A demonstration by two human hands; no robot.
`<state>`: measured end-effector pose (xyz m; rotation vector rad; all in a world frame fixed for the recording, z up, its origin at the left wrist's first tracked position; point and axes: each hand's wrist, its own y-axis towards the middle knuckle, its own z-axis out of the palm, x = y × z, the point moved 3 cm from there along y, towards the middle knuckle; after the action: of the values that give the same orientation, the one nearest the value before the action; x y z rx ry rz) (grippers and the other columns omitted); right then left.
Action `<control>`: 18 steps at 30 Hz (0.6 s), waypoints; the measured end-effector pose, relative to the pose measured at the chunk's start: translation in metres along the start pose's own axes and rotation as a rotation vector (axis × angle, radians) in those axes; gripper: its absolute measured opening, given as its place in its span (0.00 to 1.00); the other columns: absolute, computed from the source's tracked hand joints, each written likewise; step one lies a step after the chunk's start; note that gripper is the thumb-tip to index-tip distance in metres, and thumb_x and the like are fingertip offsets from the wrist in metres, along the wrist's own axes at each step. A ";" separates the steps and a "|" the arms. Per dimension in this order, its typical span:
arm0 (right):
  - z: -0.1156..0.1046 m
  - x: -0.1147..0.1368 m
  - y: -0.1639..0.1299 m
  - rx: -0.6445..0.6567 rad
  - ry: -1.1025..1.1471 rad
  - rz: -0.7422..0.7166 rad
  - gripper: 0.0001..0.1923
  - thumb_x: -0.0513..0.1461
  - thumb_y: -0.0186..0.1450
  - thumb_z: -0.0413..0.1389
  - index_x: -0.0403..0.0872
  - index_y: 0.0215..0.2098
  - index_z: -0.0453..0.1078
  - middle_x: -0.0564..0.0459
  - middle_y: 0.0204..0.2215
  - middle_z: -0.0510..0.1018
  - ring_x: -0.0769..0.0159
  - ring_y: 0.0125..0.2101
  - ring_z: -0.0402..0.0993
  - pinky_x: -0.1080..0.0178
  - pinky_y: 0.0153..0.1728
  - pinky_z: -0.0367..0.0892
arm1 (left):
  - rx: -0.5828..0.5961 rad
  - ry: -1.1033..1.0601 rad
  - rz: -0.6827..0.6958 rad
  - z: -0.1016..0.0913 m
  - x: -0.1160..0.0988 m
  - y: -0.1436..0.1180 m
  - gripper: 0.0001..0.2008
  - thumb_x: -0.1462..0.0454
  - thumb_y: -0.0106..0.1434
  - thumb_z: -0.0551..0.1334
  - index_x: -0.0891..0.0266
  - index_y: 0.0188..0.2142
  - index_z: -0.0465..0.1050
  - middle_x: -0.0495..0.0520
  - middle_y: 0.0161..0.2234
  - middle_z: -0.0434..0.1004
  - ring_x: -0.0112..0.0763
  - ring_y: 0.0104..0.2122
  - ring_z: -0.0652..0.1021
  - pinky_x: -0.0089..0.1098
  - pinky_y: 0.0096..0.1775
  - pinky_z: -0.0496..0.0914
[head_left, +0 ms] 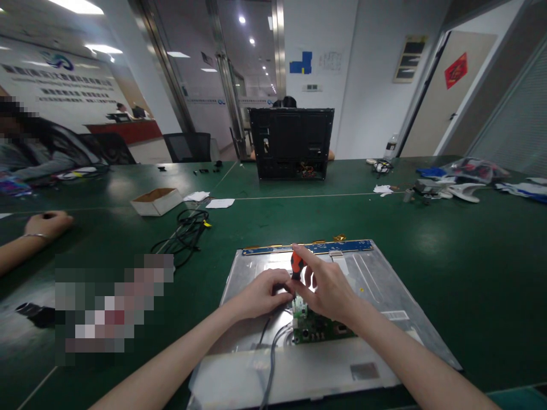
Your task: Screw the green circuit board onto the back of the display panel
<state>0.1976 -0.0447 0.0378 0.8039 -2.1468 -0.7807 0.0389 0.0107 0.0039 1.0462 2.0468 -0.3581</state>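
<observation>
My right hand (331, 287) is closed around a red-and-black screwdriver (296, 265), held upright with a finger over the top of its handle. Its lower end is hidden by my fingers. Close against it, my left hand (267, 291) is pinched shut by the screwdriver's foot; what its fingertips grip is hidden. Below both hands a green circuit board (316, 332) lies on the metal back of a flat display panel (393, 290). A grey cable (272, 364) runs from the board toward me. Along the panel's far edge sits a narrow blue circuit strip (352, 246).
Black cables (188, 230) lie left of the panel, near an open cardboard box (157, 204). A black monitor housing (293, 142) stands across the green table (482, 273). Another person's hand (50, 225) rests at the left. Plastic bags (474, 169) and parts lie far right.
</observation>
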 end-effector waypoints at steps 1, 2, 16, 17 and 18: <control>0.000 0.001 0.000 0.000 0.004 -0.002 0.35 0.37 0.67 0.53 0.52 0.69 0.45 0.52 0.36 0.78 0.70 0.21 0.67 0.64 0.22 0.63 | -0.002 -0.005 0.002 0.000 0.001 0.000 0.03 0.68 0.62 0.62 0.62 0.32 0.74 0.50 0.33 0.77 0.33 0.34 0.74 0.32 0.42 0.68; -0.001 0.001 0.000 0.000 0.012 -0.005 0.35 0.37 0.67 0.53 0.52 0.69 0.45 0.52 0.36 0.78 0.70 0.21 0.67 0.64 0.22 0.63 | -0.001 -0.017 0.006 0.000 0.002 0.000 0.03 0.67 0.62 0.62 0.62 0.33 0.74 0.50 0.33 0.77 0.33 0.34 0.74 0.32 0.42 0.68; -0.003 0.004 0.001 0.028 0.044 -0.001 0.36 0.33 0.66 0.49 0.49 0.70 0.42 0.49 0.35 0.79 0.66 0.23 0.72 0.63 0.21 0.67 | 0.018 -0.051 -0.006 0.004 0.008 -0.001 0.05 0.64 0.64 0.62 0.63 0.36 0.76 0.53 0.34 0.78 0.36 0.36 0.75 0.33 0.42 0.69; -0.003 0.004 0.001 0.027 0.042 -0.002 0.36 0.33 0.66 0.49 0.49 0.70 0.42 0.49 0.35 0.79 0.66 0.23 0.72 0.63 0.21 0.68 | 0.018 -0.053 -0.006 0.004 0.008 -0.001 0.05 0.64 0.63 0.62 0.63 0.36 0.76 0.53 0.34 0.78 0.36 0.36 0.75 0.33 0.42 0.69; -0.002 0.004 0.001 0.028 0.041 -0.001 0.36 0.33 0.66 0.49 0.48 0.70 0.42 0.49 0.35 0.79 0.66 0.23 0.71 0.63 0.22 0.68 | 0.021 -0.056 -0.006 0.004 0.008 -0.001 0.04 0.65 0.63 0.62 0.63 0.36 0.76 0.53 0.35 0.78 0.36 0.36 0.75 0.33 0.42 0.69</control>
<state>0.1968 -0.0477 0.0415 0.8283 -2.1251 -0.7297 0.0375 0.0123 -0.0047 1.0319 2.0004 -0.4088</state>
